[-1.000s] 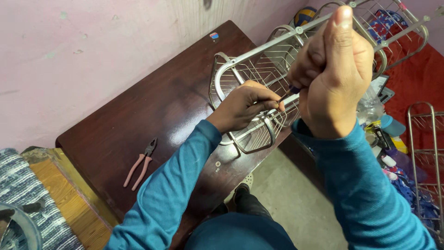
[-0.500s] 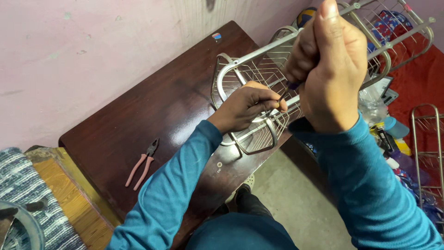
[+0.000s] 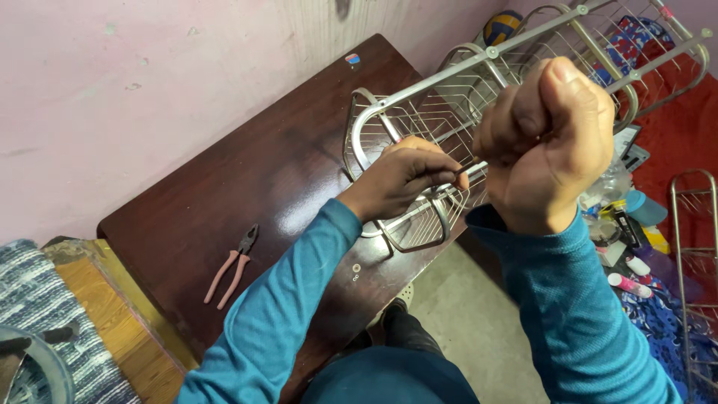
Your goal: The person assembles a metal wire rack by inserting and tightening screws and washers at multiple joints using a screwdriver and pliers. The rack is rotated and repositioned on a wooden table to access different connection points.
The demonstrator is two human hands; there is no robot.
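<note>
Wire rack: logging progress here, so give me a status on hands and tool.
Left hand pinching the screwdriver tip at the wire rack. Right hand fisted round the handle, which is hidden. Pliers idle on the table. Nothing in the way.

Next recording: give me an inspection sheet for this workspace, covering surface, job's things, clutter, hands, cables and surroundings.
Surface: dark glossy wooden table against a pink wall; a lighter wooden piece sits beside it at the lower left.
Job's things: metal wire basket rack lying on its side, partly on the table, partly overhanging; thin screwdriver shaft pointing at the rack frame.
Clutter: pink-handled pliers and small washers lying on the table.
Hands: left hand on the rack frame at the tool tip; right hand closed in a fist round the tool handle.
Cables: nothing seen.
Surroundings: bottles and small items on the floor at right; second wire rack; ball; red cloth.
</note>
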